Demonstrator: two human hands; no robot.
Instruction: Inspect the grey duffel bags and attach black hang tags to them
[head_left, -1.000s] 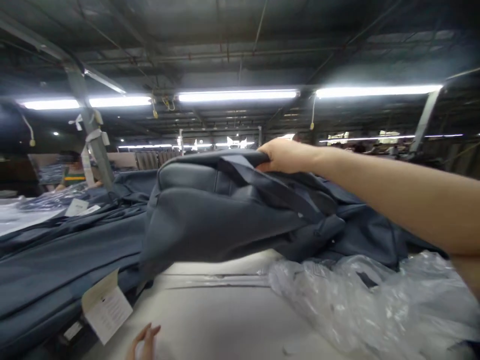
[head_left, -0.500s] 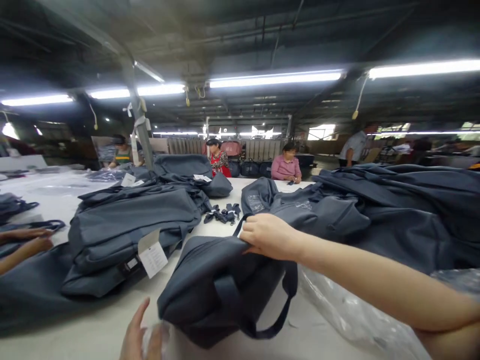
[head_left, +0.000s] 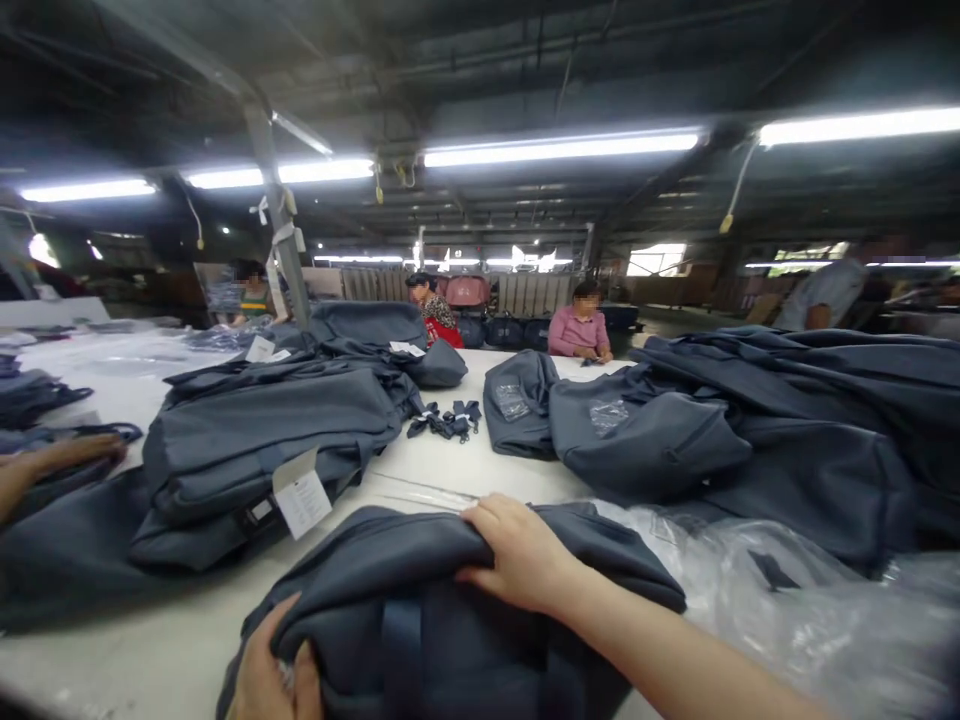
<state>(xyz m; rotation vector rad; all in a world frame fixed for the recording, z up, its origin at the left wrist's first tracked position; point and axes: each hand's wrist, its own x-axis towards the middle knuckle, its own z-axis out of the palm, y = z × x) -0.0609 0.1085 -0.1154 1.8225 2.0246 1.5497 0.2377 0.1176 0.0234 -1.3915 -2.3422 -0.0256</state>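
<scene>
A dark blue-grey bag [head_left: 442, 620] with webbing handles lies on the white table directly before me. My right hand [head_left: 517, 555] grips its top edge, fingers over the far side and thumb on the near side. At the bag's left end, my left hand [head_left: 274, 665] pinches the fabric between thumb and fingers; part of it is cut off by the lower frame edge. Just left of this bag lies another bag [head_left: 262, 430] with a white paper tag [head_left: 302, 502] hanging from it.
Several bags [head_left: 645, 430] pile up on the right, beside clear plastic sheeting [head_left: 810, 600]. Dark straps [head_left: 448, 420] lie bundled mid-table. A co-worker's hand [head_left: 67, 465] touches fabric at far left. One person [head_left: 579, 325] sits across the table, others farther off.
The bag has come down towards me and now lies broadside on the table. My left hand, free before, has taken hold of its left end. My right hand has lowered with the bag.
</scene>
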